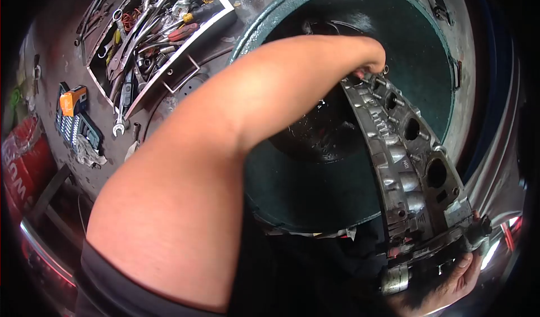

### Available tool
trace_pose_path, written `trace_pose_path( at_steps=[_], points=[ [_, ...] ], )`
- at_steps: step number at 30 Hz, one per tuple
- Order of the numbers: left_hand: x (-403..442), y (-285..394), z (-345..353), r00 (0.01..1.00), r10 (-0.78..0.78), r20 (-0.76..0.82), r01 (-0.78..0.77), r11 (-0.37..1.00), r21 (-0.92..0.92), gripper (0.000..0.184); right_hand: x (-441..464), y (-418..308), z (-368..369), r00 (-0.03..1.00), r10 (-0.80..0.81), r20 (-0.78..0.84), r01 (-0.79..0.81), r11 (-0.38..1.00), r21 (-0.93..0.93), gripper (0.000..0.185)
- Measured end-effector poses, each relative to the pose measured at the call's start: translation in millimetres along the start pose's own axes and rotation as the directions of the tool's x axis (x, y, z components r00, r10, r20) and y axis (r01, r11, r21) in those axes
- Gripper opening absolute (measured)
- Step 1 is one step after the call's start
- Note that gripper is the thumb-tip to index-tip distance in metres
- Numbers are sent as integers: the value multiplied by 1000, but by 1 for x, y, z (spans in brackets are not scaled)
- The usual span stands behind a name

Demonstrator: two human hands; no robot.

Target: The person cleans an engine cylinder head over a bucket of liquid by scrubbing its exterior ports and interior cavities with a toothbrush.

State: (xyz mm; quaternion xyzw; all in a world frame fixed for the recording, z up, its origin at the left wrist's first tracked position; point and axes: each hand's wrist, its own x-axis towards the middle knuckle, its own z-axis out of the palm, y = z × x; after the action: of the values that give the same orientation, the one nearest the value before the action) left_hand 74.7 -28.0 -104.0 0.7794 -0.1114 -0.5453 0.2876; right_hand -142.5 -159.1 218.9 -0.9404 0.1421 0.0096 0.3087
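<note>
A long grey metal engine part [394, 154], with round ports and studs along its side, is tilted over the right side of a round dark green basin [416, 36]. My left arm reaches across the view, and my left hand [372, 58] is bent over the far end of the part; its fingers are mostly hidden. At the near end, lower right, my right hand [458, 283] grips the part from beneath and the side, thumb showing. Dark, wet-looking liquid [326, 131] lies in the basin below.
An open metal drawer [228, 7] full of wrenches and pliers lies at the upper left. Left of it are an orange box [73, 101] on a blue-grey socket case [84, 130], loose wrenches [93, 13] and a red container [28, 165]. Grey cloth [498, 176] hangs at the right.
</note>
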Motion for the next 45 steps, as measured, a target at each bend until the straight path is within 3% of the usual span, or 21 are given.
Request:
trace_pose_path(
  at_steps=[2,4,5,6,9,10,11,12,14,16,18,21,22,24,25,28,32,33,38,42,45],
  points=[
    [4,-2,-3,996,83,31,-81,996,-37,23,2,0,-6,1000,1,3,-1,1000,-12,58],
    [26,-8,-9,993,8,114,17,976,-216,21,5,0,-7,1000,2,0,-1,1000,-11,58],
    [38,-14,-12,972,19,232,76,916,-394,20,6,-1,-7,1000,3,1,-3,1000,-7,58],
    [39,-12,-9,976,-62,211,170,819,-548,18,6,-2,-5,1000,3,2,-2,1000,-2,58],
    [27,-1,-8,991,-97,88,128,867,-482,24,7,-5,0,1000,-25,0,25,1000,8,58],
    [22,0,-8,987,144,-75,-143,989,23,16,7,-7,-3,1000,-25,-2,25,1000,5,58],
    [19,-1,-10,901,423,-97,-307,779,547,20,8,-7,-3,999,-32,-7,32,999,6,58],
    [-1,-3,-4,952,234,-197,-118,875,470,28,7,-6,-1,999,-41,-14,41,999,9,58],
    [-38,-22,0,962,74,-261,53,891,450,27,3,-4,0,999,-44,-26,44,999,4,58],
    [-53,-44,-12,947,150,-283,-9,895,446,29,0,-5,4,999,-40,-28,40,999,2,59],
    [-43,-47,0,971,109,-211,7,875,484,31,-4,-7,7,999,-30,-31,30,1000,8,59],
    [-50,-40,25,924,99,-369,38,938,346,22,-13,-2,9,999,-20,-43,20,1000,14,59],
    [-59,-38,23,930,106,-351,23,939,343,22,-13,-3,8,999,-13,-42,14,1000,7,59],
    [-74,-38,5,850,471,-236,-276,780,562,19,-14,-1,9,999,-3,-40,4,1000,9,59],
    [-69,-33,2,811,532,-243,-314,746,588,17,-13,0,10,999,-2,-41,3,1000,14,59],
    [-54,-12,-10,849,507,-150,-266,654,708,23,-13,2,16,999,-3,-36,4,1000,15,59],
    [-12,-22,-1,821,562,-96,-280,544,791,23,-9,3,11,999,11,-30,-11,1000,26,60],
    [5,-32,9,855,508,-107,-238,567,788,24,-8,4,11,999,8,-34,-7,1000,28,60],
    [2,-41,19,699,691,-184,-245,473,846,14,-9,6,-1,999,13,-36,-13,1000,25,60],
    [-13,-16,15,616,779,-113,-301,365,881,15,-11,5,-7,999,-1,-45,3,999,36,60],
    [-6,-33,25,700,675,-232,-196,494,847,17,-11,7,-5,999,-11,-39,12,999,39,60]
  ],
)
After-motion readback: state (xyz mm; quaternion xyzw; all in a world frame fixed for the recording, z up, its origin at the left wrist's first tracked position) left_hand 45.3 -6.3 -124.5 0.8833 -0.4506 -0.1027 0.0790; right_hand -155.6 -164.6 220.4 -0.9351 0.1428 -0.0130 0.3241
